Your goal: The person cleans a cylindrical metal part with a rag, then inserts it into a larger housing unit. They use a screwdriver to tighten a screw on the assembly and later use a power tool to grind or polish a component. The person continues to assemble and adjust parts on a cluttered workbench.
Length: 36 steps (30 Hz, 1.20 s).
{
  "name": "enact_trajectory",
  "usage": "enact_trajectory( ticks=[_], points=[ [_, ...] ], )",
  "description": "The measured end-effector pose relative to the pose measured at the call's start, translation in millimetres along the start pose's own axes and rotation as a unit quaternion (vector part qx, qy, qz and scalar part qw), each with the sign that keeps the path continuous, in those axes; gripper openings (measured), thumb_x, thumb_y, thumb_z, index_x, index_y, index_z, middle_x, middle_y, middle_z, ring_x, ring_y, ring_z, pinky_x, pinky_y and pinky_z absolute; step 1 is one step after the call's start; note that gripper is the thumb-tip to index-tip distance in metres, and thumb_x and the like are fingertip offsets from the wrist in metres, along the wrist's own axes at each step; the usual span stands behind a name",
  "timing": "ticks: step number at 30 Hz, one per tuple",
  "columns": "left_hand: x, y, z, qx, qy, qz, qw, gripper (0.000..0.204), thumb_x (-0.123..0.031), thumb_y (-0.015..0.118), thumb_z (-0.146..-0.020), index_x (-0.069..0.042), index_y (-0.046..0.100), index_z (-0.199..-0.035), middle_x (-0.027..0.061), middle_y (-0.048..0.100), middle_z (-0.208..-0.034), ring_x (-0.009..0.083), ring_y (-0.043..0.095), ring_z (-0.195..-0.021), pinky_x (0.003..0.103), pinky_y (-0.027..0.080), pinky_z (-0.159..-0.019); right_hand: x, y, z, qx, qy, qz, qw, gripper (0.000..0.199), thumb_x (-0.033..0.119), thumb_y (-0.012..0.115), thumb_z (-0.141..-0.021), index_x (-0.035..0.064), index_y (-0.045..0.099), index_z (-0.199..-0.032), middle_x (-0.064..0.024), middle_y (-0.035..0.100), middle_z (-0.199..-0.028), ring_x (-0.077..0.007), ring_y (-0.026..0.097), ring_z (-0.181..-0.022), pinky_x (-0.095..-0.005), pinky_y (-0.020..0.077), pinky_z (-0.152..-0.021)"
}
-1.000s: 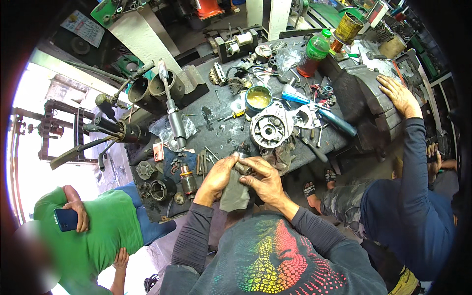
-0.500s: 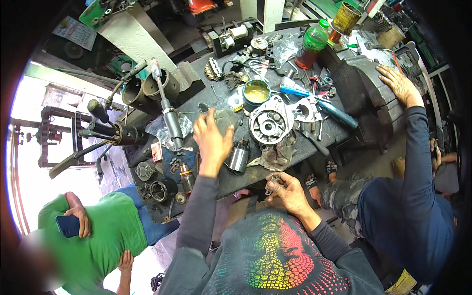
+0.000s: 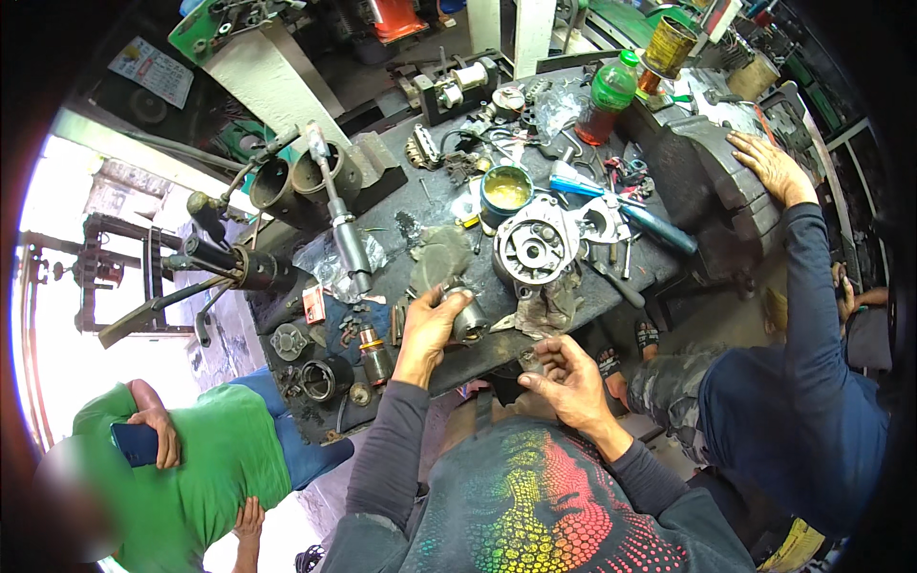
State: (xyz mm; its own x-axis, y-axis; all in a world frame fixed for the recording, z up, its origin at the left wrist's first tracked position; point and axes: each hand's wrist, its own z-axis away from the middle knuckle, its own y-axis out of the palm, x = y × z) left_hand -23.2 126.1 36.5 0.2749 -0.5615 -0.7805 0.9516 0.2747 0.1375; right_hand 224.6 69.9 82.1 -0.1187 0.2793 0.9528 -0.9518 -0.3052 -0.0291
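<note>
At the bench's near edge, my left hand [image 3: 427, 332] is closed around the upper left side of a silver metal cylinder [image 3: 469, 322], thumb across its top. Part of the cylinder is covered by the hand. Just off the bench edge, my right hand [image 3: 576, 387] pinches a small dull metal piece [image 3: 529, 361] between thumb and fingers; its exact kind is unclear. A round cast-metal housing [image 3: 531, 250] lies beyond my hands, on top of a dirty rag [image 3: 546, 307]. Behind the housing stands an open tin of yellowish grease [image 3: 506, 188].
A large bench vise [image 3: 702, 172] stands at right, with a co-worker's hand [image 3: 769, 167] on it. A bottle of red liquid [image 3: 608, 95] is at the back. Pipe holders with tools [image 3: 250, 269] line the left. Another person in green [image 3: 210, 435] stands at left.
My left hand has come down and nearer from above the bench, from spread fingers to a grip on the silver cylinder. My right hand still holds the small metal piece, slightly shifted.
</note>
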Motion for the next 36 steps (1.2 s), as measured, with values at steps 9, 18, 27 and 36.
enact_trajectory(
  ticks=[9,18,27,36],
  points=[
    [14.1,14.1,64.5,0.017,-0.073,0.38,0.922,0.027,-0.036,0.07,-0.102,-0.015,0.062,-0.116,0.0046,0.07,-0.108,0.0238,0.072,-0.099,0.045,0.065,-0.084,47.4,17.7,-2.2,0.023,-0.087,0.019,0.996,0.038,0.005,0.084,-0.086,-0.0011,0.071,-0.122,-0.0071,0.075,-0.109,-0.0124,0.07,-0.097,-0.0289,0.0563,-0.087],
    [18.3,21.6,86.2,-0.001,-0.069,0.393,0.917,0.03,-0.036,0.07,-0.102,-0.011,0.061,-0.117,0.0069,0.065,-0.111,0.023,0.07,-0.101,0.047,0.064,-0.087,37.3,21.1,-1.6,0.036,-0.081,0.031,0.996,0.041,0.005,0.084,-0.086,-0.0007,0.071,-0.125,-0.0083,0.075,-0.117,-0.0142,0.069,-0.107,-0.0307,0.0554,-0.094],
    [19.4,25.2,87.9,-0.026,-0.022,0.381,0.924,0.05,-0.029,0.077,-0.097,-0.003,0.051,-0.13,0.0117,0.064,-0.117,0.0248,0.069,-0.104,0.045,0.064,-0.084,28.0,18.3,-0.5,0.025,-0.06,0.008,0.998,0.043,0.006,0.083,-0.088,-0.0009,0.07,-0.128,-0.0078,0.074,-0.118,-0.0133,0.068,-0.106,-0.0301,0.0558,-0.092],
    [11.1,31.0,91.3,-0.05,0.081,0.344,0.934,0.068,-0.013,0.079,-0.094,-0.003,0.032,-0.142,0.0147,0.062,-0.12,0.0262,0.07,-0.104,0.045,0.064,-0.083,23.4,16.4,-3.0,0.013,-0.035,-0.03,0.999,0.04,0.007,0.084,-0.088,-0.0011,0.072,-0.125,-0.008,0.074,-0.117,-0.0125,0.068,-0.104,-0.0283,0.0557,-0.09]
  ],
)
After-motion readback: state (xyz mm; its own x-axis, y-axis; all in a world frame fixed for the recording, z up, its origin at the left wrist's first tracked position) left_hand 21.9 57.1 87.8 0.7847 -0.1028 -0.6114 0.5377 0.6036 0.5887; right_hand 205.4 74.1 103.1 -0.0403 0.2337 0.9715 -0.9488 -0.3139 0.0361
